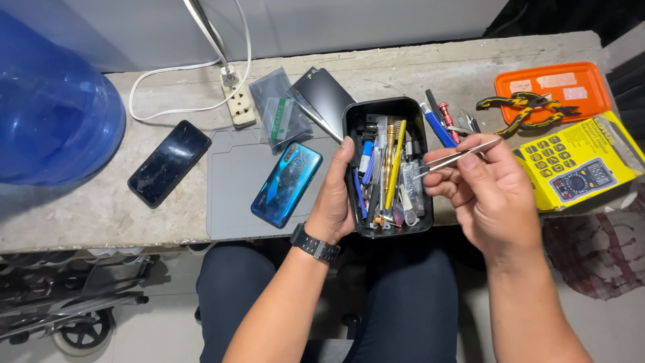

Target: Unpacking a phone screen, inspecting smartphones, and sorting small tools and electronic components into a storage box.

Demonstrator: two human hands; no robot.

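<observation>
Tweezers (457, 158) pinched in right hand (487, 195); left hand (332, 202) grips the black tool box (356, 114).

A yellow box (583, 167) with a picture of a dark meter on its face lies at the right end of the bench, just below an orange tray (552, 84) carrying three pale rectangular stickers. Two grey plastic pouches (279, 111) sit near the back, one bearing a green label (its print too small to tell). A black phone (168, 162) lies face up at left, screen dark, and a dark slab (326, 97) leans behind the pouches.
</observation>
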